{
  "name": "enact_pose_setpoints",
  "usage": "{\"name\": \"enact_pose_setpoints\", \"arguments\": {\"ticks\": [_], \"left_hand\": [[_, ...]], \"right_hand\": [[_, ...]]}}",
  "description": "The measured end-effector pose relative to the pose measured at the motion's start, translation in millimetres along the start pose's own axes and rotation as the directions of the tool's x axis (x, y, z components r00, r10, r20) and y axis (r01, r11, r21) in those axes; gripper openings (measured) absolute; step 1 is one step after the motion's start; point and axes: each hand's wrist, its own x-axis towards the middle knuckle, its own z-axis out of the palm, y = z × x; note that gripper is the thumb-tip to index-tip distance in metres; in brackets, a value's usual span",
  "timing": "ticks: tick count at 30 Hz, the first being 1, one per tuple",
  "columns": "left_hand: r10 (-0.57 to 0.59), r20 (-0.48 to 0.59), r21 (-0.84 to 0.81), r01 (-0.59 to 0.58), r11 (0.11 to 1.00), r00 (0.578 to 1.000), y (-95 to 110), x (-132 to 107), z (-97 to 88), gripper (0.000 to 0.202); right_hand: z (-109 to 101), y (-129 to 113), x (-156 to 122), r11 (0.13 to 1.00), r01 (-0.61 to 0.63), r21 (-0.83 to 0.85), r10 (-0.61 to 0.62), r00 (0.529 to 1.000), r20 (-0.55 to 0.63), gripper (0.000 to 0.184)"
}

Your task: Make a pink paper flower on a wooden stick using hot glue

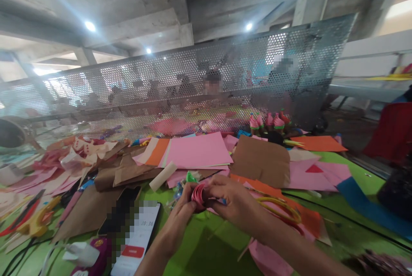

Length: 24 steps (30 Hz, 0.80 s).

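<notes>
Gripping a ridged pink coil (198, 194) above the green counter (193, 252), your left hand (184, 208) and right hand (230, 196) clamp its opposite sides. Shaping seems underway; the next move calls for light pressure.

We count 2 hands (180, 212), 1 pink ridged coil (198, 195), 2 phones (138, 237), 1 yellow-handled tool (37, 223), 1 white plug (83, 254), 1 perforated screen (180, 93), approx. 5 pink-topped pcs (278, 122) (they overlap, so we can't be exact) & min. 4 ceiling lights (90, 26).
</notes>
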Motion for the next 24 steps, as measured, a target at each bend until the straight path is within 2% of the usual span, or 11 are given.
{"name": "enact_pose_setpoints", "arguments": {"ticks": [4, 8, 14, 19, 24], "left_hand": [[0.047, 0.004, 0.076, -0.047, 0.996, 0.999, -1, 0, -0.9, 0.027], [0.063, 0.012, 0.082, -0.064, 0.995, 0.998, -4, 1, -2.1, 0.028], [0.002, -0.007, -0.016, -0.002, 1.0, 1.0, -4, 3, -2.9, 0.032], [-0.025, -0.004, 0.035, 0.025, 0.999, 1.0, -4, 2, -4.0, 0.033], [0.023, -0.082, 0.03, -0.021, 0.999, 0.996, -6, 4, -3.8, 0.032]], "right_hand": [[-1, -4, -1, 1.0, 0.024, -0.017, -0.025, 1.0, -0.01, 0.012], [-2, -8, 0, 1.0, 0.0, 0.01, 0.0, 1.0, -0.008, 0.014], [-2, -3, 1, 1.0, -0.005, 0.022, 0.005, 1.0, 0.009, 0.023], [1, 2, 0, 1.0, 0.023, 0.005, -0.023, 1.0, -0.007, 0.021], [1, 2, 0, 0.998, -0.048, 0.044, 0.049, 0.998, -0.03, 0.021]]}}
